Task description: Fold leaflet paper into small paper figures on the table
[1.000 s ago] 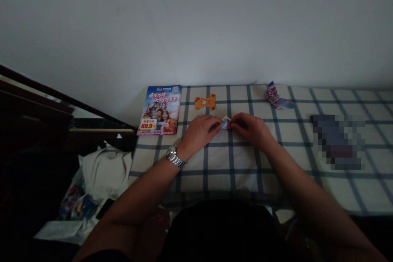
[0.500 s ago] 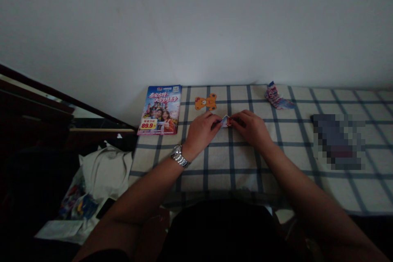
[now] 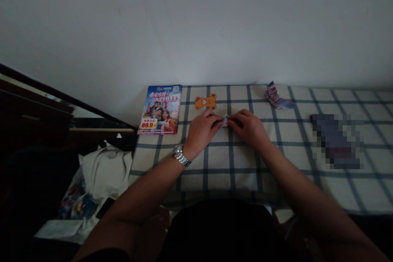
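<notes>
Both of my hands rest on a checked tablecloth [image 3: 233, 159] and pinch a small folded piece of printed paper [image 3: 225, 120] between them. My left hand [image 3: 201, 131], with a metal watch on its wrist, grips the paper's left side with curled fingers. My right hand [image 3: 249, 127] holds the right side, fingers closed on it. Most of the paper is hidden by my fingertips.
A colourful flyer [image 3: 160, 109] lies at the table's left end. An orange bear-shaped cutout [image 3: 205, 102] lies just beyond my left hand. A small pile of folded printed papers [image 3: 275, 97] sits near the wall. A blurred dark object [image 3: 336, 141] lies to the right. Bags and cloth lie on the floor at left.
My hands have drawn closer together over the folded paper, which shows less than before. They have shifted slightly away from me.
</notes>
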Demonstrator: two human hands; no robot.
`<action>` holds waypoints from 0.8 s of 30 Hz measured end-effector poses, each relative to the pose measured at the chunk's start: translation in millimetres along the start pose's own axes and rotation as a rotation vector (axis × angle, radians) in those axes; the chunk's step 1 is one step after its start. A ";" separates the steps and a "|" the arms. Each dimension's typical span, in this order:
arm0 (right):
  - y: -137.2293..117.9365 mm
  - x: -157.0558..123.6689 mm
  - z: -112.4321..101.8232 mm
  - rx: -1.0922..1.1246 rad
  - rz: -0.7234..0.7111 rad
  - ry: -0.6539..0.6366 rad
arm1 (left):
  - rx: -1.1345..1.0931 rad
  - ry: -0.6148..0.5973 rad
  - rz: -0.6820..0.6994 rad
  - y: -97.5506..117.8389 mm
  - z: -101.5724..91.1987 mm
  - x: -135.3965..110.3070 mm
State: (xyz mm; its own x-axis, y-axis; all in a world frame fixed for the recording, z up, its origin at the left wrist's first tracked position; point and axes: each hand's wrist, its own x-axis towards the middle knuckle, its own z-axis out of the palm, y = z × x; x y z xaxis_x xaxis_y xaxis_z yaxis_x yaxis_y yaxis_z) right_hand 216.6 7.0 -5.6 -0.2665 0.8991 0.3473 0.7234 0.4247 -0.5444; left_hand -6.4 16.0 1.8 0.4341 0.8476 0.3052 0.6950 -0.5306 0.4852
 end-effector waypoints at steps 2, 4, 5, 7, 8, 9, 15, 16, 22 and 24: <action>-0.7 -0.4 1.5 -0.016 -0.028 -0.002 | -0.001 0.000 -0.003 0.0 -0.4 0.0; -1.7 -0.6 2.7 -0.034 -0.052 -0.011 | -0.002 0.001 -0.003 0.3 -0.3 -0.1; -2.3 -0.6 3.2 -0.042 -0.058 -0.020 | -0.002 0.001 -0.002 0.5 -0.2 0.0; -3.5 -0.7 3.6 -0.055 -0.062 -0.039 | 0.004 0.004 -0.002 0.9 0.3 0.1; -3.9 -0.7 3.7 -0.060 -0.061 -0.047 | 0.007 0.006 -0.003 1.0 0.5 0.1; -4.0 -0.6 3.7 -0.060 -0.059 -0.055 | 0.010 0.005 -0.004 1.1 0.7 0.2; -0.3 0.4 3.9 -0.015 -0.046 -0.052 | -0.008 -0.002 -0.007 1.7 0.0 -0.1; 0.5 0.4 3.9 -0.013 -0.047 -0.054 | -0.012 0.002 -0.005 1.8 -0.2 -0.2; 2.4 -0.7 3.4 0.010 -0.041 -0.063 | -0.059 0.001 -0.011 1.7 0.2 0.1; 2.4 -1.0 3.4 0.028 -0.036 -0.057 | -0.089 0.004 -0.015 0.9 1.1 0.6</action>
State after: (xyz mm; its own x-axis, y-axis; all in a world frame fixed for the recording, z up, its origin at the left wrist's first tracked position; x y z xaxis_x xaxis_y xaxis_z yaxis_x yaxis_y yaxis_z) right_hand 216.5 7.5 -9.8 -0.3282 0.8876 0.3232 0.6948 0.4587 -0.5540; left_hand -4.9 16.1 1.5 0.4219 0.8555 0.3001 0.6478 -0.5160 0.5605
